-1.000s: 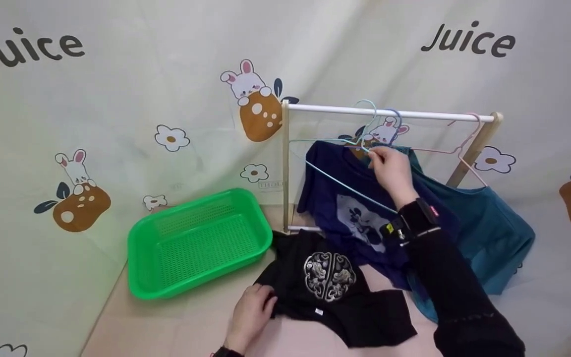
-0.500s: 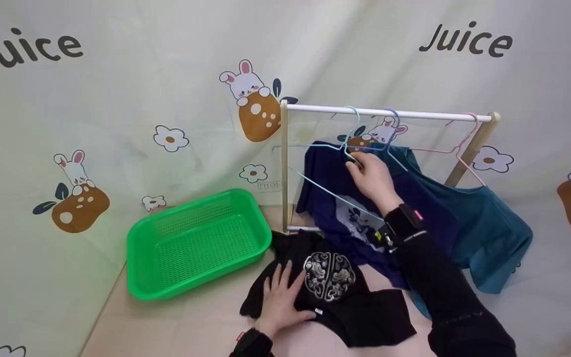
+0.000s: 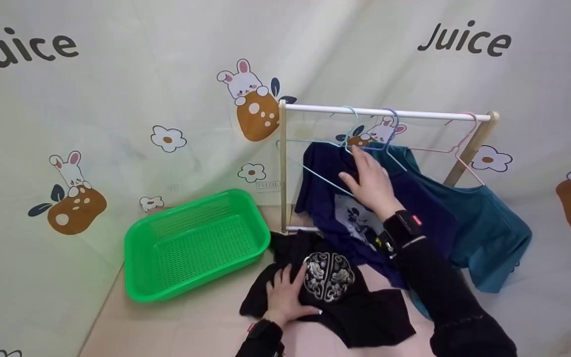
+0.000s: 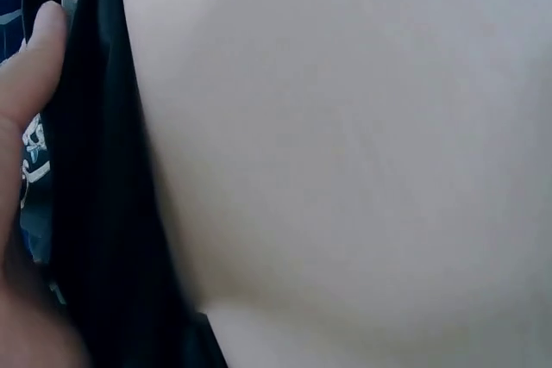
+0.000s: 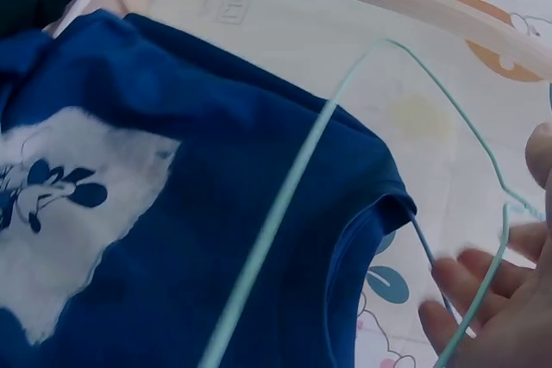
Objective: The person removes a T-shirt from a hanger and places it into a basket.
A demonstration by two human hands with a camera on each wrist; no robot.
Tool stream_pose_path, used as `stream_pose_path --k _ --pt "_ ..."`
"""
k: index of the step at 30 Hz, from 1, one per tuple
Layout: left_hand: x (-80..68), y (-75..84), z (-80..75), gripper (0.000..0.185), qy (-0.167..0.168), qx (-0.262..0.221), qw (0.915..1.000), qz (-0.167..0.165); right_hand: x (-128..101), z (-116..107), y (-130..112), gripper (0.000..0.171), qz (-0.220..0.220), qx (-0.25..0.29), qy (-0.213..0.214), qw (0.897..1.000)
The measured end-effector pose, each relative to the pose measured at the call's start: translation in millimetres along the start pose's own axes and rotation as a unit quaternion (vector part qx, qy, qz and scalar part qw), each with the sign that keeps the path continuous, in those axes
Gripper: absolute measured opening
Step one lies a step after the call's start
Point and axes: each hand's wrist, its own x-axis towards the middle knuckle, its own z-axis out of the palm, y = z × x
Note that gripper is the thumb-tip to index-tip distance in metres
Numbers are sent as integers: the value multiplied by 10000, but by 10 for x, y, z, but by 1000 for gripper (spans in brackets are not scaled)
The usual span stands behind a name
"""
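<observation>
- Relaxed, straight-fingered, the right hand (image 3: pixel 372 183) grasps nothing; its fingertips (image 5: pixel 448 277) sit by the thin mint-green wire hanger (image 3: pixel 315 173), just under the white rod of the wooden clothes rack (image 3: pixel 389 113).
- Flat left hand (image 3: pixel 285 295) presses the black embroidered shirt (image 3: pixel 335 297), lying below that rack.
- Best, I judge: pinch the hanger near its hook, lift clear of the navy printed T-shirt (image 3: pixel 335 198) collar without snagging.

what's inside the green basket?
The green basket shows only its own perforated floor and walls; no clothes lie in it. The black shirt lies beside it under the left hand. The strip just inside its near rim is hidden.
</observation>
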Motion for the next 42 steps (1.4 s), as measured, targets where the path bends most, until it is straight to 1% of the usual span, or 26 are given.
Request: stream_pose_path --k 3,8,12,17,19,22,24,26,28,31,34,38,42 --pt "-5 11 8 124 2 296 9996 -45 -93 28 30 79 -210 -318 185 9991" --pt "-43 32 29 118 103 483 9988 -50 -274 115 96 87 -558 -854 641 9927" --pt "-82 59 45 98 211 456 9987 -130 -432 209 150 90 -780 -1112 882 9868" --pt "-110 119 48 69 339 415 9981 -291 -627 316 215 91 -932 -1359 1038 9808" --pt "-123 141 35 57 406 348 9982 -274 -695 345 240 92 -950 -1420 1059 9796" --pt "-156 136 -12 42 515 118 9985 -141 -775 368 268 93 -994 -1393 1105 9790" --pt "-178 95 -54 38 608 -165 9980 -23 -820 368 284 94 -1019 -1385 1111 9788" --pt "-187 41 -114 36 763 -505 9958 65 -868 355 302 94 -1021 -1355 1102 9793" --pt "-179 -11 -201 35 978 -926 9907 188 -921 332 323 92 -982 -1334 1065 9804" --pt "-136 -64 -384 35 1327 -1552 9784 310 -1011 282 353 89 -915 -1232 1069 9824" --pt "-72 -78 -654 37 1688 -2024 9641 327 -1087 224 385 88 -896 -1129 1149 9829" --pt "52 -88 -1105 39 2236 -2340 9453 403 -1143 144 424 85 -890 -1119 1268 9816" --pt "178 -136 -1576 37 2769 -2285 9319 523 -1167 78 449 82 -872 -1170 1357 9800"
